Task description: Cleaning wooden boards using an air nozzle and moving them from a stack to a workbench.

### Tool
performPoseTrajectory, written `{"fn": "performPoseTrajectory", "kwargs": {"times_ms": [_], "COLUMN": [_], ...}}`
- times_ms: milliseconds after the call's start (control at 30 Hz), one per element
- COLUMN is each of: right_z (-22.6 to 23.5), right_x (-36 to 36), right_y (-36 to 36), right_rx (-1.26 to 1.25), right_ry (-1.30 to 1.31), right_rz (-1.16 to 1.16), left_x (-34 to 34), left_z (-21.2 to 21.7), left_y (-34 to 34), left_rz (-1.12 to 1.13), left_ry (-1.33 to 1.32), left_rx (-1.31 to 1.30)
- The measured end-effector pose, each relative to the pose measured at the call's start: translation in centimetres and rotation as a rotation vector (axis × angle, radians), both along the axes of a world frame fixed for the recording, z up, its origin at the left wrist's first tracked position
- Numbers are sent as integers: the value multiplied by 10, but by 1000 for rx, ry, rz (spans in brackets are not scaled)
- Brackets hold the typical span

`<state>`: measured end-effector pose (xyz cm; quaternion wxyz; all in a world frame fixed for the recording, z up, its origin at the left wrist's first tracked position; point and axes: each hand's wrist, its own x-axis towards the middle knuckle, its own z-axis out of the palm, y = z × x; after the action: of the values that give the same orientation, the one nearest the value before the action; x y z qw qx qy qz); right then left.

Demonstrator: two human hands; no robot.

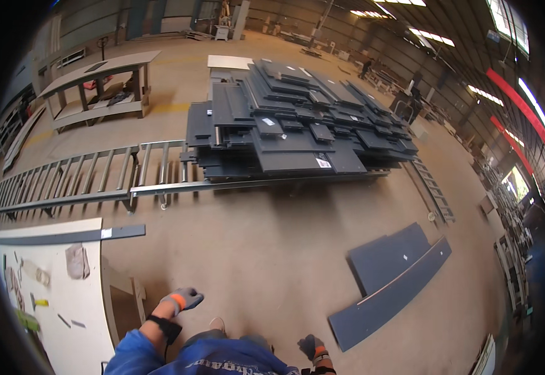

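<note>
Fingers (194,296) curled, the left hand (187,299) hangs near the white-topped table (88,297).

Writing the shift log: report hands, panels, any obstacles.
Left hand, right hand: gloved, nothing visibly held. Dark panels stacked on roller conveyor. Possible obstacle: loose panels on floor, front right.

Tan floor (254,250) spreads from the right edge of the white tabletop (88,297) toward brown walls (360,34), under bright strip lights (433,37)

Distant workbench (122,63), red beams (526,109)
</note>
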<state>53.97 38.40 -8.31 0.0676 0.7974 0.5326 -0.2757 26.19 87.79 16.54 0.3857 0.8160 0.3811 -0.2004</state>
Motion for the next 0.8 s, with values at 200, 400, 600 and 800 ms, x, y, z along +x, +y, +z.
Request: {"fn": "performPoseTrajectory", "kwargs": {"times_ms": [200, 400, 600, 800], "right_z": [9, 37, 3, 217], "right_x": [52, 131, 346, 473], "right_y": [13, 52, 98, 324], "right_rx": [414, 579, 661, 790], "right_ry": [600, 951, 391, 1203], "right_rz": [-885, -1490, -1041, -1585], "left_x": [205, 332, 406, 439], "left_z": [29, 15, 26, 46], "left_y": [43, 73, 129, 182], "left_rz": [-324, -354, -157, 175], "left_ry": [-150, -78, -112, -233], "left_rx": [40, -48, -60, 33]}}
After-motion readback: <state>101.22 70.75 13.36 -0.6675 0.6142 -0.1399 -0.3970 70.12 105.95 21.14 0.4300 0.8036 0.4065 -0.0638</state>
